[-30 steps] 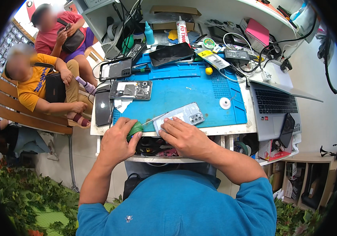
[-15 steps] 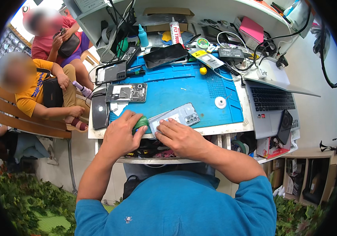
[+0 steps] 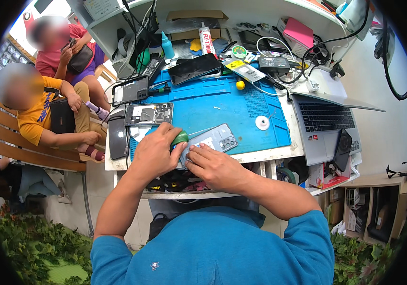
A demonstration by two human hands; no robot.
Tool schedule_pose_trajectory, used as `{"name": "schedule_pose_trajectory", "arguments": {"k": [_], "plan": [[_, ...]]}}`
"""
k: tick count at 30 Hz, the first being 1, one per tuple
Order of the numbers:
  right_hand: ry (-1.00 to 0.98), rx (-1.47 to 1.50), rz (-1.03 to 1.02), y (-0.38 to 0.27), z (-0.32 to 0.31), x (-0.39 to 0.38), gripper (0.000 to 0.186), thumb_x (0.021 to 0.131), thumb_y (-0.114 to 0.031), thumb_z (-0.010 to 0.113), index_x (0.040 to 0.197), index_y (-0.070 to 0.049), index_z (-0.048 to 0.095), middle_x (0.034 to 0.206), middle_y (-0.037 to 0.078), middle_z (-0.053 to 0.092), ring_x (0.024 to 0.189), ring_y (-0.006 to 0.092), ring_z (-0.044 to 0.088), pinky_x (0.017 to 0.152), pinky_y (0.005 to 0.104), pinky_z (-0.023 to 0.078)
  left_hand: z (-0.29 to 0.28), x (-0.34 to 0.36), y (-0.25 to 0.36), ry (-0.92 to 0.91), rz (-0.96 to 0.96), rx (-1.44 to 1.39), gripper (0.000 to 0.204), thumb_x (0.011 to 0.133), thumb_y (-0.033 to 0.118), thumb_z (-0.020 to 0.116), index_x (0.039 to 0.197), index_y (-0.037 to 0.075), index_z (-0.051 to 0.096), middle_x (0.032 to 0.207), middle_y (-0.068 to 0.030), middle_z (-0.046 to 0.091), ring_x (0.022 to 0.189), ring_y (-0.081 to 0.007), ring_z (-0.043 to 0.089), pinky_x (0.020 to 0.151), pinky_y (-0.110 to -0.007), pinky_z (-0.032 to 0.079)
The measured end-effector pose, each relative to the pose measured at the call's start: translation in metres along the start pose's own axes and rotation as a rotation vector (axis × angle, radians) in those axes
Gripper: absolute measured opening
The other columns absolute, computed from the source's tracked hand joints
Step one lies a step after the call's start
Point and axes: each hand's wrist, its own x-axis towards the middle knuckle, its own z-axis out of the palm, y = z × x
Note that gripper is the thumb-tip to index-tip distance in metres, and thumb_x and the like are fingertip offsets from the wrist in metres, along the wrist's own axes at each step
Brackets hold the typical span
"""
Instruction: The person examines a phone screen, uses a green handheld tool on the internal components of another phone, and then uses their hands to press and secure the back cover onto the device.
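Slatted wooden bench (image 3: 37,153) left, pale floor (image 3: 63,214), whitish wall (image 3: 379,142) right.

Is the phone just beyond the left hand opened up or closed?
Opened up: the phone beyond the left hand shows exposed internal parts.

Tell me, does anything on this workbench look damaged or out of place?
An opened smartphone at the left of the blue mat shows bare innards, its back off; a dark smartphone slants over the laptop, an odd spot.
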Motion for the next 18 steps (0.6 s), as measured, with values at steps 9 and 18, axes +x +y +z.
{"name": "schedule_pose_trajectory", "arguments": {"k": [9,18], "plan": [[0.04,0.028,0.021,0.003,0.0,0.0,0.044,0.095,-0.011,0.073,0.136,0.007,0.075,0.143,0.027,0.073,0.145,0.0435,0.07,0.128,0.0581,0.056,0.002,-0.003,-0.008,0.065,0.094,-0.042,0.032,0.105,0.03,0.083,0.127,0.007,0.08,0.118,-0.016,0.075,0.096,-0.0435,0.079,0.084,-0.051,0.064],[0.022,0.051,0.017,0.003,0.001,-0.001,0.048,0.094,-0.013,0.074,0.137,0.009,0.074,0.142,0.029,0.072,0.147,0.0448,0.067,0.127,0.0588,0.054,0.005,0.014,0.006,-0.005,0.044,-0.016,0.036,0.103,0.027,0.084,0.132,0.005,0.082,0.123,-0.017,0.078,0.102,-0.0433,0.081,0.088,-0.05,0.065]]}}
